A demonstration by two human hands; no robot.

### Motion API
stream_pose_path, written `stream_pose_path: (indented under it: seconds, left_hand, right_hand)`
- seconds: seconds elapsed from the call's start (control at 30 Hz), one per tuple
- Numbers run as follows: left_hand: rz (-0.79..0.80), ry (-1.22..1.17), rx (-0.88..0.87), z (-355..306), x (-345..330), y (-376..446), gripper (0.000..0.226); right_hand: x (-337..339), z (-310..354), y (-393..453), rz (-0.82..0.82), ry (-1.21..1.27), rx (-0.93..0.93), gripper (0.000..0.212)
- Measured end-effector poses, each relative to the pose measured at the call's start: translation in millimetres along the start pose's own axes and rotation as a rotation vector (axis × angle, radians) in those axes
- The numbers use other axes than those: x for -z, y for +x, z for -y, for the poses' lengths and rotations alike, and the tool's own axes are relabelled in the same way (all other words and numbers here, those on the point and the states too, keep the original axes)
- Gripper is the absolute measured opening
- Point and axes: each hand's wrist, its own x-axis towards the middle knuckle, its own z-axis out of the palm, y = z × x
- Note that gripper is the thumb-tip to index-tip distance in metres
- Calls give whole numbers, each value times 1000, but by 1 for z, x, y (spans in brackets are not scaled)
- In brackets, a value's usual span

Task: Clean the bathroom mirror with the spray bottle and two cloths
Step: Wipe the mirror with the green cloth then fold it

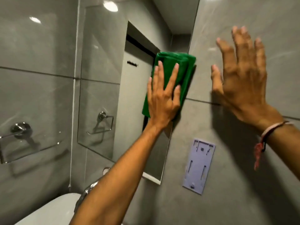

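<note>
My left hand [163, 98] presses a folded green cloth [177, 65] flat against the right edge of the bathroom mirror [103, 78], fingers spread over the cloth. My right hand [240, 80] rests open on the grey wall tile to the right of the mirror, fingers apart and holding nothing. A thread bracelet circles its wrist. The spray bottle and a second cloth are not in view.
A pale purple plastic wall bracket [198, 166] is fixed on the tile below my right hand. A chrome towel holder [19, 132] sticks out of the left wall. A white basin rim [53, 208] and a chrome tap [88, 189] sit below my left arm.
</note>
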Motion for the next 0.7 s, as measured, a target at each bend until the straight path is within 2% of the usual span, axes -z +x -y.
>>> stream_pose_path:
  seconds: [0.1,0.2,0.3,0.4,0.47,0.53,0.63,0.7]
  left_hand:
    - [-52,0,214,37,6,-41,57]
    - [-67,-3,492,71,11,-122,57]
    - [-11,-14,635,64,10,-217,59]
    - [68,-13,581,21,-5,-271,60]
    - [84,-23,549,-4,-14,-270,61]
    - [90,-20,425,-21,-17,-251,62]
    - [86,-73,151,-38,-19,-211,65]
    - [73,-148,76,-45,-17,-188,75]
  right_hand:
    - [-2,-1,-18,79,8,-13,61]
    - [-7,5,-48,172,9,38,62]
    - [-12,14,-77,239,29,96,60]
    - [-16,22,-111,302,48,190,56]
    - [-16,24,-126,360,120,274,52]
    - [-13,22,-135,464,242,286,51]
    - [-3,21,-130,611,528,73,58]
    - [0,24,-121,625,658,-96,64]
